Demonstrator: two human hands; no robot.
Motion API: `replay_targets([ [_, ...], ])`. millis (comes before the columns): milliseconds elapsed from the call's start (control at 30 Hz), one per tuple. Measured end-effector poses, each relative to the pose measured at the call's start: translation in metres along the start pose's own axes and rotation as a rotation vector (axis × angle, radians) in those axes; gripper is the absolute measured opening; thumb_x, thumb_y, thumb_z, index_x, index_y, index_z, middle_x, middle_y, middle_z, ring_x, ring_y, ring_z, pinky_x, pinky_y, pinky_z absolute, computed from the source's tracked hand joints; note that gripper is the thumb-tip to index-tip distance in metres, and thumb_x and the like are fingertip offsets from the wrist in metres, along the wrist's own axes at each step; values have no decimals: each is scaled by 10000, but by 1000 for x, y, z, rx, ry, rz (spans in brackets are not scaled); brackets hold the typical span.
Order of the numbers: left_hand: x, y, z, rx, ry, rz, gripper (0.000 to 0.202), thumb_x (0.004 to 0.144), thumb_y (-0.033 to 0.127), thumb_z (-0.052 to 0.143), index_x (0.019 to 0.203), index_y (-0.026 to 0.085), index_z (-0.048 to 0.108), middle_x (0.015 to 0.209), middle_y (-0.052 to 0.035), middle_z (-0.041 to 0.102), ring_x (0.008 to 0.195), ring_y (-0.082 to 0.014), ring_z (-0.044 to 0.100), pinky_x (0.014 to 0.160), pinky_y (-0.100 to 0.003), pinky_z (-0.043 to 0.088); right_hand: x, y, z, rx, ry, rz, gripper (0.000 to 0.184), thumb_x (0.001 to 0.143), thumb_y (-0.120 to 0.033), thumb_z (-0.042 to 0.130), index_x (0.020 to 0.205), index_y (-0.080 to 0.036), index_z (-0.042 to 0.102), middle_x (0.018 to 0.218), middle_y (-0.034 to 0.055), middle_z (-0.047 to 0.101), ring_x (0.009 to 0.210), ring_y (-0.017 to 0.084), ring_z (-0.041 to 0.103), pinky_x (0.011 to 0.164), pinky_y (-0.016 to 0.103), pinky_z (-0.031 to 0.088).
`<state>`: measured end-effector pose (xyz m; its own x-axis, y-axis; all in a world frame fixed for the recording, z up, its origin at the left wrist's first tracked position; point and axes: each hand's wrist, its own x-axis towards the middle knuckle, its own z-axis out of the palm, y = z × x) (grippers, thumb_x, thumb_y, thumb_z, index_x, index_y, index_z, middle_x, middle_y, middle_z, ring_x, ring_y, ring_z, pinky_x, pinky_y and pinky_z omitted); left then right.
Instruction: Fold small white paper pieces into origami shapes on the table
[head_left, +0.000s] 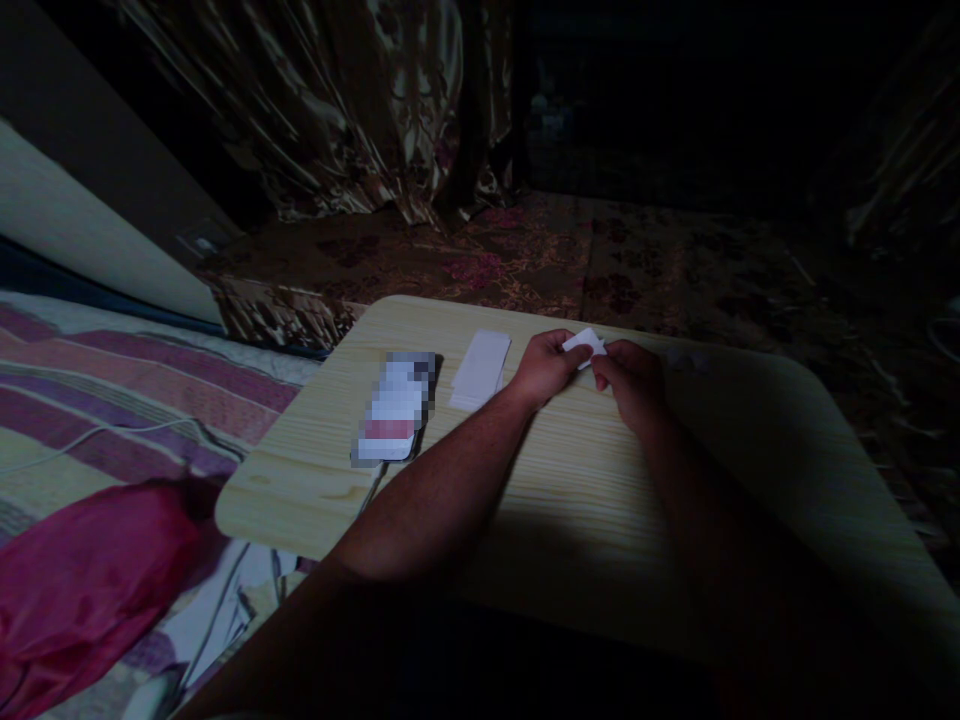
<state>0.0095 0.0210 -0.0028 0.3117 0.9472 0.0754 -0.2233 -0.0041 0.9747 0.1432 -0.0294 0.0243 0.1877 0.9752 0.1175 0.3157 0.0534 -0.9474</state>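
Both hands meet over the far half of a light wooden table [570,470]. A small piece of white paper [583,345] is pinched between the thumb and fingers of my left hand [546,365]. From the other side, my right hand [632,378] grips the paper's right edge with bent fingers. The paper looks folded, though its exact shape is hard to make out in the dim light. Left of my hands lies a stack of white paper strips [481,368], slightly fanned at the near end.
A phone [394,410] with a blurred-out screen lies on the table's left, a cable [373,487] at its near end. Small pale pieces [686,358] rest beyond my right hand. Left are a striped bedspread [142,385] and a pink bag [97,580]; patterned curtains [420,110] hang behind.
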Motion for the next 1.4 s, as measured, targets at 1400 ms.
replay_targets([
  [1400,1,-4,2,-47,35,98,261,638,188,701,893,145,669,589,47,545,487,-50,429,498,-199,315,13,24,6,265,73,-19,189,709,-328,661,822,-188,602,610,-35,606,524,123,552,489,249,449],
])
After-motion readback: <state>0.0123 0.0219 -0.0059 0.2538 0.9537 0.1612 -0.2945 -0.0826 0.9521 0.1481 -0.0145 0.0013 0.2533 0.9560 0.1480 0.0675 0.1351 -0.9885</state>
